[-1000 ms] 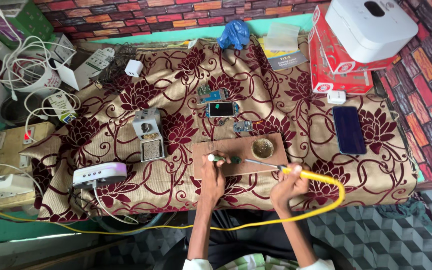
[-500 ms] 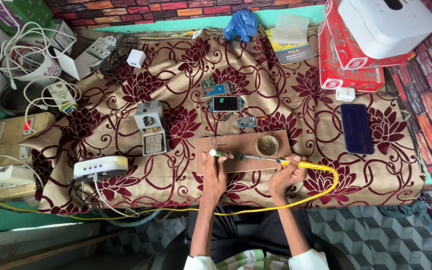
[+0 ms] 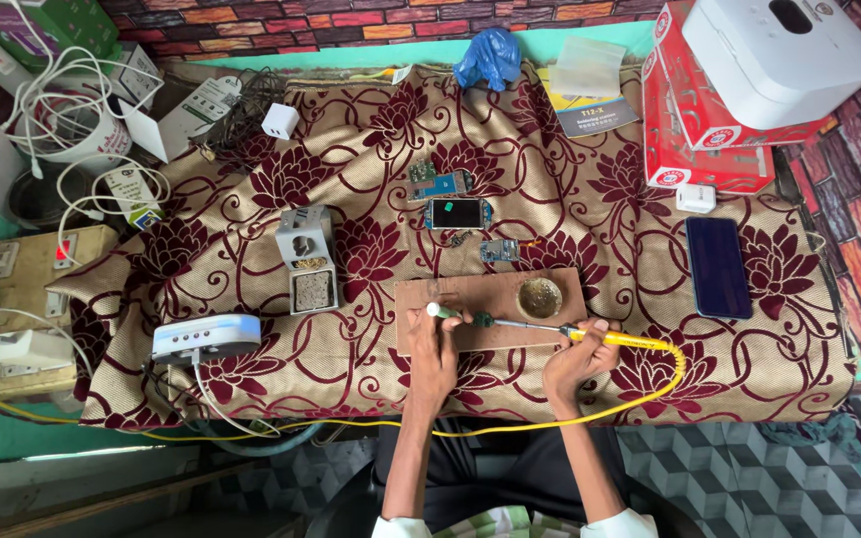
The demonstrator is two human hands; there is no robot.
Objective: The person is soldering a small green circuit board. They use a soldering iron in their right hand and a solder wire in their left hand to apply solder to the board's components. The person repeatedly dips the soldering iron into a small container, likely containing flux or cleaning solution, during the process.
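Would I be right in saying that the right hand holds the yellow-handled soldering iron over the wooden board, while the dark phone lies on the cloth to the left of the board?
Not quite. The head view shows the right hand holding the yellow-handled soldering iron over the wooden board, but the dark phone lies on the cloth to the right of the board, not the left.

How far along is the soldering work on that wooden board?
Set out: wooden board, round tin, spare circuit boards. In hand: right hand holds the yellow soldering iron, tip by the left hand, which grips a small white-tipped piece. The joint itself is too small to judge.
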